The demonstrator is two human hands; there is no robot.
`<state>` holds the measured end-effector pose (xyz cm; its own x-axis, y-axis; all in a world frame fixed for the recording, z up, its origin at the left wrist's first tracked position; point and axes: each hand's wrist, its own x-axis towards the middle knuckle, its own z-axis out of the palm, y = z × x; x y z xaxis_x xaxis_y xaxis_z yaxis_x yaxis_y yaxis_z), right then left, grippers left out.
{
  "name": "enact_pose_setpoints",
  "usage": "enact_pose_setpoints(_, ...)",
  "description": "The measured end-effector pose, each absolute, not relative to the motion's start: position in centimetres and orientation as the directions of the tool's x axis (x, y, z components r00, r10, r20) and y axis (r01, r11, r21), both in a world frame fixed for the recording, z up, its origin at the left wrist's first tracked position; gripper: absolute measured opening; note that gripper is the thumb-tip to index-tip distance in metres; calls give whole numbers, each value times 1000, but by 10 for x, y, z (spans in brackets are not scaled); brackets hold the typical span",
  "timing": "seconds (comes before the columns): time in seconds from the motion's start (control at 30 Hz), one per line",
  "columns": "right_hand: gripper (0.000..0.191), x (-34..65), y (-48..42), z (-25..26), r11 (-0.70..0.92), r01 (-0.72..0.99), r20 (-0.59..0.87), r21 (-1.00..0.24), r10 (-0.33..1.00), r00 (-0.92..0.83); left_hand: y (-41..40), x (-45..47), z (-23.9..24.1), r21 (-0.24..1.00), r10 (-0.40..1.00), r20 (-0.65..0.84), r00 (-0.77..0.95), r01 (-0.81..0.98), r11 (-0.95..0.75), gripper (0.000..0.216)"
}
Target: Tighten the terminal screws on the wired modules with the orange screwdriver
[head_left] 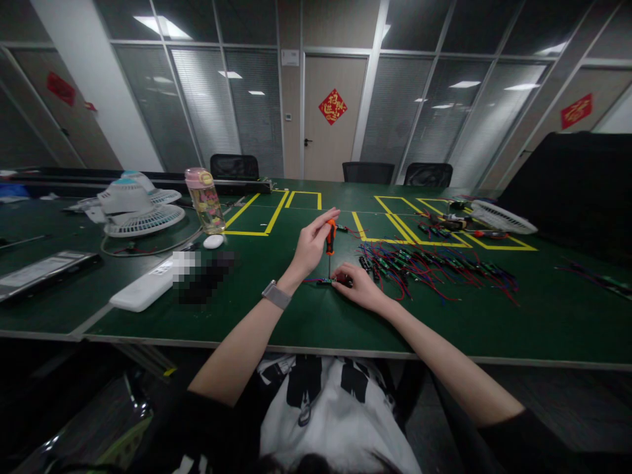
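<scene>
An orange-and-black screwdriver [330, 238] stands upright, its handle in my left hand [312, 245], which has a grey watch band at the wrist. The thin shaft runs down to a small green circuit board [326, 281] lying on the table. My right hand [359, 284] rests on the table with its fingers closed at the right end of that board, steadying it. Thin coloured wires come out of the board's left end. To the right of my hands lies a heap of similar boards [395, 260] with red and blue wires.
The green table [276, 322] carries yellow tape outlines. On the left are a white fan [143, 217], a clear bottle with a pink lid [206, 201], a white oblong device [148, 286] and a small white oval object [213, 241]. Another fan piece [503, 217] lies at the right.
</scene>
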<state>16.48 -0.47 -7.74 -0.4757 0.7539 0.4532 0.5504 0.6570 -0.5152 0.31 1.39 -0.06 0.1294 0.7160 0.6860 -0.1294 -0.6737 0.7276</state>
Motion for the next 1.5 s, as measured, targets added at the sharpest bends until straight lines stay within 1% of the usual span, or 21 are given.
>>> enact_pose_setpoints(0.1,7,165,-5,-77,658,548,454,-517,753,-476,14,4,-1,749,743,657,125,-218,-626,28)
enact_pose_setpoints(0.17,7,165,-5,-78,659,547,457,-516,752,-476,12,5,-1,747,746,658,101,-217,-629,27)
enact_pose_setpoints(0.23,7,165,-5,-78,659,548,457,-515,752,-475,11,5,-1,734,734,675,71,-161,-659,26)
enact_pose_setpoints(0.4,7,164,-5,-77,659,547,453,-516,752,-479,11,4,-2,669,672,741,12,74,-739,21)
enact_pose_setpoints(0.5,7,164,-5,-77,660,547,456,-515,751,-478,11,2,-2,663,667,745,7,104,-741,21)
enact_pose_setpoints(0.6,7,165,-5,-78,662,544,455,-516,750,-480,12,2,-2,695,698,715,49,56,-717,23)
enact_pose_setpoints(0.73,7,165,-4,-79,664,545,458,-513,748,-480,14,4,-1,745,738,667,105,-142,-652,30)
enact_pose_setpoints(0.8,7,165,-4,-79,663,546,460,-512,748,-478,15,5,-1,759,757,645,107,-208,-617,30)
enact_pose_setpoints(0.9,7,165,-4,-79,665,543,461,-513,747,-479,14,5,-1,756,760,646,70,-196,-625,28)
enact_pose_setpoints(1.03,7,165,-4,-80,664,541,461,-516,748,-478,13,4,-2,718,718,696,10,-21,-695,23)
enact_pose_setpoints(1.13,7,165,-4,-80,665,546,461,-509,746,-480,11,3,-2,692,693,721,10,33,-721,22)
enact_pose_setpoints(1.27,8,166,-4,-80,666,547,459,-507,746,-482,10,3,0,726,723,687,73,-26,-687,24)
enact_pose_setpoints(1.4,7,165,-4,-79,663,550,458,-508,749,-479,13,5,-1,757,750,651,117,-178,-629,28)
enact_pose_setpoints(1.5,7,165,-5,-78,660,554,460,-508,751,-473,13,7,-2,780,769,620,156,-237,-580,31)
